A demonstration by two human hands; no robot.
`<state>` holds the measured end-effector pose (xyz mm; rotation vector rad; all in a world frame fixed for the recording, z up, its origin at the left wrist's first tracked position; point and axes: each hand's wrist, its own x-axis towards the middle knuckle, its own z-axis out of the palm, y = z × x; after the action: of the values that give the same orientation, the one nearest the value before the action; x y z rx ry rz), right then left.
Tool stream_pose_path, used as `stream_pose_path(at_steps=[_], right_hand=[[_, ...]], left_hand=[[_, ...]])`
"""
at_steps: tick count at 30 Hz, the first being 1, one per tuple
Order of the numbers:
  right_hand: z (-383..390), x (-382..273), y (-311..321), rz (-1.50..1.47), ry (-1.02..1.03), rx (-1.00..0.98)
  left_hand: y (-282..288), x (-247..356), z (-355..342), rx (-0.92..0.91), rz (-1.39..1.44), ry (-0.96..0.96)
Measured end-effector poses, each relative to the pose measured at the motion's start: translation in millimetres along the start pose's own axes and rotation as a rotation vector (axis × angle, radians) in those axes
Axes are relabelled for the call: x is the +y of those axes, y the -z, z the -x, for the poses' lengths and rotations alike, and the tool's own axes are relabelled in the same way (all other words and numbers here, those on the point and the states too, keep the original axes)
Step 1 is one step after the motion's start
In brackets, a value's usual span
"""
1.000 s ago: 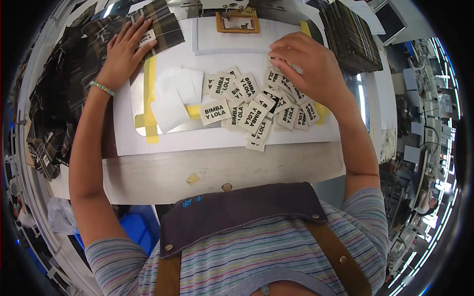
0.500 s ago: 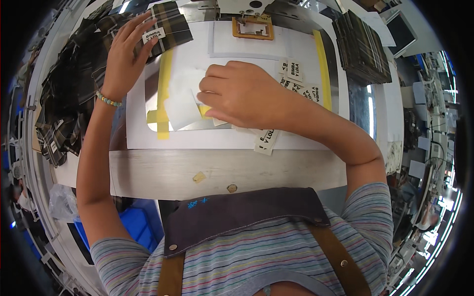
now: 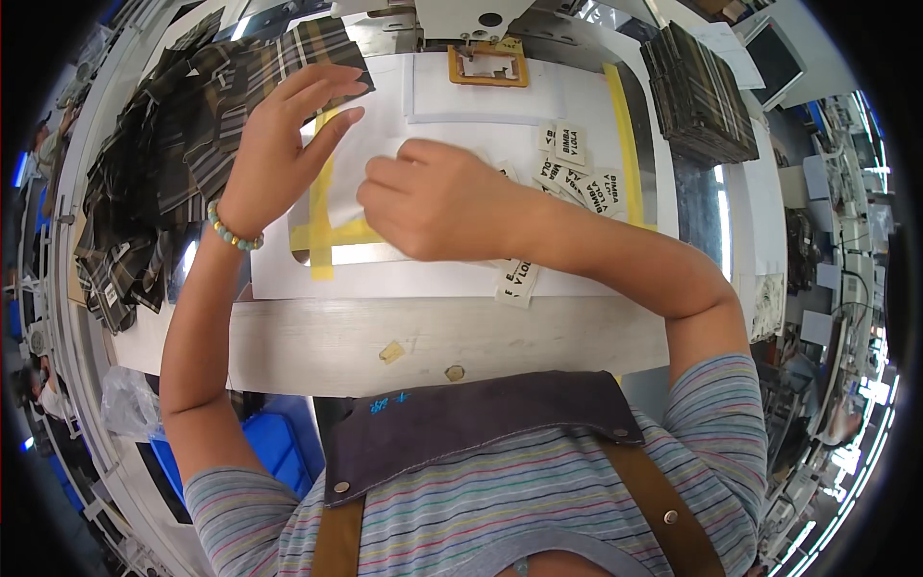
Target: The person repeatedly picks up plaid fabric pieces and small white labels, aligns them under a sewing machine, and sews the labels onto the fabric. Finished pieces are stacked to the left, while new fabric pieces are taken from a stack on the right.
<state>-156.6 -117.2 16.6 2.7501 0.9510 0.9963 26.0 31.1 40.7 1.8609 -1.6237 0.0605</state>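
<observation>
My left hand [image 3: 274, 149], with a bead bracelet at the wrist, hovers by the edge of the dark plaid fabric pieces [image 3: 202, 130]. Its fingers and thumb are apart, and nothing shows between them. Over the left half of the white work surface [image 3: 385, 279], my right hand [image 3: 433, 202] is closed with curled fingers; whatever it may hold is hidden beneath it. Several cream labels with black print [image 3: 569, 146] lie overlapping to the right of that hand. More labels [image 3: 516, 281] lie under the right wrist, near the surface's front edge.
A sewing machine head [image 3: 471, 19] stands at the back, above an orange frame [image 3: 488, 83]. Yellow tape strips [image 3: 622, 144] run along the white surface. At the right is a tall stack of folded plaid pieces [image 3: 707, 106]. A blue bin [image 3: 279, 447] sits below the table's left.
My left hand has moved right and toward me, off the plaid fabric; the label that was under its fingers no longer shows. My right hand has shifted slightly left and nearer to me.
</observation>
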Motion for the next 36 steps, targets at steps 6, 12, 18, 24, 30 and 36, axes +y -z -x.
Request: stream_pose_path(at_steps=[6,12,18,24,30,36], right_hand=[[15,16,-4,0.082,-0.053,-0.169],[15,21,-6,-0.237,-0.376,-0.060],[26,48,28,-0.667,-0.901,-0.052],[45,62,53,-0.740,-1.090,0.139],[49,58,67,-0.002,-0.313,0.092],[64,52,74,-0.182,-0.551,0.183]], left_hand=[[5,3,0,-0.092,0.072,0.026],[-12,-6,8,-0.230,0.444,0.129],[-25,6,28,-0.259,0.222,0.037],[-22,18,20,-0.038,0.161,-0.013],[-31,40,-23,-0.127,1.052,0.558],[-53,56,-34,-0.074,0.953,0.511]])
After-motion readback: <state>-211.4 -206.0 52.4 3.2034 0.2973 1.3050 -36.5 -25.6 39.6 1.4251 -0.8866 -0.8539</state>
